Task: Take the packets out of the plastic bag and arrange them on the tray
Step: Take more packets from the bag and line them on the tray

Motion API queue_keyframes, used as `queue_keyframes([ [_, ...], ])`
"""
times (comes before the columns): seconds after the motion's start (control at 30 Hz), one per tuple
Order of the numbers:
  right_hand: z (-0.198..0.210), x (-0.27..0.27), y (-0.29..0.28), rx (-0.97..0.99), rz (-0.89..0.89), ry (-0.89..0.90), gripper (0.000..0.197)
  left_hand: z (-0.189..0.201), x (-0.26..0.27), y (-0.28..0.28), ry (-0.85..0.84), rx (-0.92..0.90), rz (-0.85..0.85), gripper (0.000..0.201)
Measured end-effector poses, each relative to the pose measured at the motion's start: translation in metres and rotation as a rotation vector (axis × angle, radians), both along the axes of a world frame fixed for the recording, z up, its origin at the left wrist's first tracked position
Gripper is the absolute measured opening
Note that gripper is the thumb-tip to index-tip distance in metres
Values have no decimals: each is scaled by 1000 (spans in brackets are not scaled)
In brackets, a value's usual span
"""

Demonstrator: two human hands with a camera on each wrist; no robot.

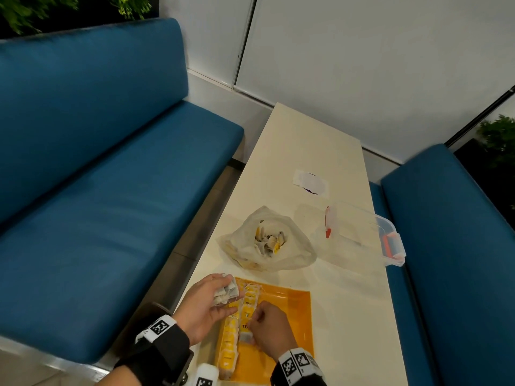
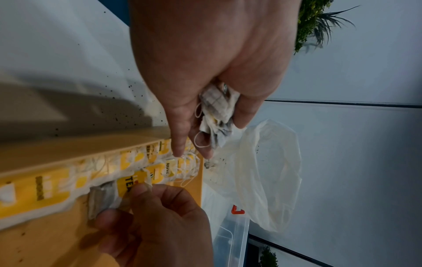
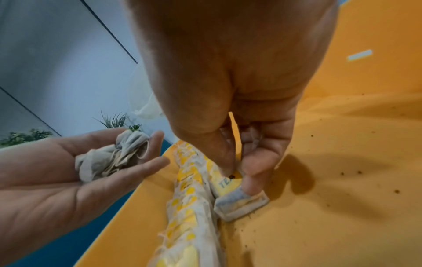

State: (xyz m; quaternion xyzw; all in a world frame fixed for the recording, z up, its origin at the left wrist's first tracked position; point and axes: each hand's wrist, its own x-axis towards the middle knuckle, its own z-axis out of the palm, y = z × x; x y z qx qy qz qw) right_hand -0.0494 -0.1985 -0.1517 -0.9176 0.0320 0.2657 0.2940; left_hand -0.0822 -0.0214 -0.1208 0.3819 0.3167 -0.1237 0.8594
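An orange tray (image 1: 289, 316) lies at the near end of the table, with a row of yellow-tagged tea packets (image 1: 230, 346) along its left side. My left hand (image 1: 207, 302) hovers over the tray's far left corner and cups a bunch of grey tea packets (image 1: 224, 291) (image 2: 217, 115) (image 3: 114, 157). My right hand (image 1: 267, 327) pinches one tea packet (image 3: 239, 204) (image 2: 102, 196) and holds it down on the tray beside the row. The clear plastic bag (image 1: 267, 240) sits open beyond the tray with more packets inside.
A clear plastic box (image 1: 387, 238) with red clasps and its lid (image 1: 331, 221) stand right of the bag. A white paper (image 1: 310, 182) lies further along the table (image 1: 348, 302). Blue benches (image 1: 111, 162) flank both sides. Dark crumbs dot the tray.
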Motion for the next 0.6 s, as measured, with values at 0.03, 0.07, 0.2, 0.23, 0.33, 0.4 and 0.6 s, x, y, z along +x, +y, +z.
queue_keyframes([
  [0.03,0,0,2,-13,9,-22,18,0,0,0,3,3,-2,22],
  [0.07,1,-1,4,-26,16,-35,18,-1,0,0,4,4,-4,22],
  [0.2,6,0,9,-69,28,-87,18,-2,1,-1,5,3,-12,19],
  [0.23,6,1,9,-70,25,-101,19,-1,0,-1,4,4,-15,19],
  [0.33,8,4,13,-95,24,-130,24,1,1,0,8,9,-21,20],
  [0.4,9,5,15,-90,24,-127,23,1,1,-1,13,1,-14,26],
  [0.6,30,3,12,-115,87,-201,20,10,-1,1,63,-108,29,42],
])
